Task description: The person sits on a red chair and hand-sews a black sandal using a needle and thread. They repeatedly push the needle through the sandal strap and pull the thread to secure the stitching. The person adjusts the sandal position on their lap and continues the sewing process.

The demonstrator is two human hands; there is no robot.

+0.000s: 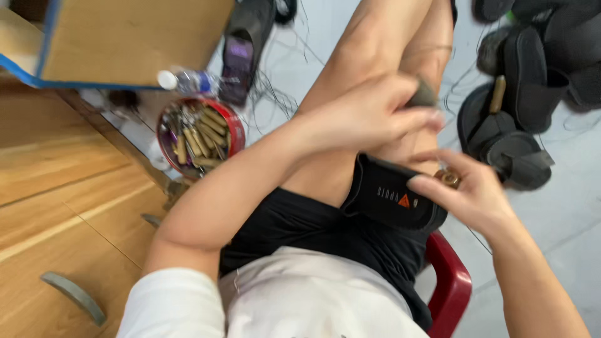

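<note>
My left hand (369, 116) is up over my knee, fingers pinched together on a small dark piece (423, 96) that only just peeks out past my fingertips. My right hand (466, 194) sits lower, to the right, fingers curled shut around a small brass-coloured cylinder (449, 179), its end showing between thumb and forefinger. Right beneath it, a black strap (391, 195) with an orange mark lies across my thigh, touching my right thumb.

The risks, as I judge them: the dark piece is held by fingertips alone, so a slip would drop it past my leg onto the floor (563, 213), among the loose threads there. The brass cylinder looks smooth and round; loosen my grip and it could roll off my lap. The strap only rests on my thigh, so a shift of my leg might let it slide off by the red chair (452, 289).

How it looks: the strap is flat, matte black, with stitched edges and a slight curve. I can't tell the dark piece's shape.

Far left, a red tin (233, 128) holds more brass cylinders, near a bottle (191, 81). Black sandals (513, 134) are piled on the right.
</note>
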